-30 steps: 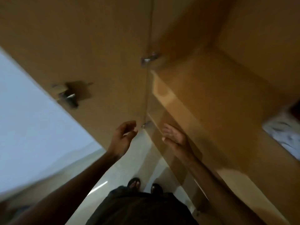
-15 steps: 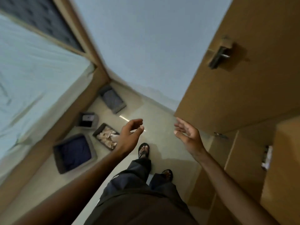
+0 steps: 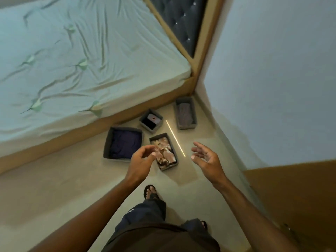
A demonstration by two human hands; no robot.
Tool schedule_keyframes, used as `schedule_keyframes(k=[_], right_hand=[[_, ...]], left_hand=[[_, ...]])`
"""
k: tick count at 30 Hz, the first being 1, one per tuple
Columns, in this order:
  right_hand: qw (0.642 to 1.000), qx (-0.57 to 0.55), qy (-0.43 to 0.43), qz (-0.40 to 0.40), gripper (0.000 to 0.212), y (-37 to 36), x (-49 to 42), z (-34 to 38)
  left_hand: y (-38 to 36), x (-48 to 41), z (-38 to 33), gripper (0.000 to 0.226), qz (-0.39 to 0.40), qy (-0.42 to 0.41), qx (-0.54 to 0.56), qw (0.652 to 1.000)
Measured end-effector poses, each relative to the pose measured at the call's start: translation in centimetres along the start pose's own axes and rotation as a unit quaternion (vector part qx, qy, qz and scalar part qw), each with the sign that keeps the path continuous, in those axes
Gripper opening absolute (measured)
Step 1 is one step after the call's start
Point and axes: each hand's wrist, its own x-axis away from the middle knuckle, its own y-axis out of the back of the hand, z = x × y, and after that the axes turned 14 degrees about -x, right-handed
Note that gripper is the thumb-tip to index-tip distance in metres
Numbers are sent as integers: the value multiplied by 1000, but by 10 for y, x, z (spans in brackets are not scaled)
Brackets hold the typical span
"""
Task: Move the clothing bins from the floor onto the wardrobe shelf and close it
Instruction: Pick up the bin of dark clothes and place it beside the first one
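Several grey fabric bins stand on the floor beside the bed. A large bin with dark blue clothes is at the left. A small bin with dark items is behind it. A long bin with pale, beige clothes is in the middle. A long bin with grey clothes stands by the wall. My left hand hovers in the air over the beige bin's near-left side, fingers curled and empty. My right hand is open, palm facing left, to the right of that bin. The wardrobe shows only as a brown panel at lower right.
A bed with a pale green sheet and wooden frame fills the upper left. A dark padded headboard meets the white wall. My feet in sandals stand on the beige floor near the bins.
My view has swung left from the wardrobe interior to the floor by the bed. The bins have come into full view, and both hands have stayed raised and empty.
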Motion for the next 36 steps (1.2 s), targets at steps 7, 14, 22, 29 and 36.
schedule_keyframes(k=[7,14,22,29,36], right_hand=[[993,29,-26,112,53,-130,-95,10],[974,77,-62,202,55,-224,-181,-1],[959,131,-117,222,54,-303,-314,-50],[933,219,-128,254,54,-358,-427,-149],[892,342,-93,280,56,-397,-536,-313]], left_hand=[[107,-48,61,29,-110,92,21,989],[162,-85,114,29,-172,195,51,964],[183,-195,192,29,-149,298,55,941],[152,-302,292,37,-85,350,59,931],[85,-379,442,35,-6,436,20,900]])
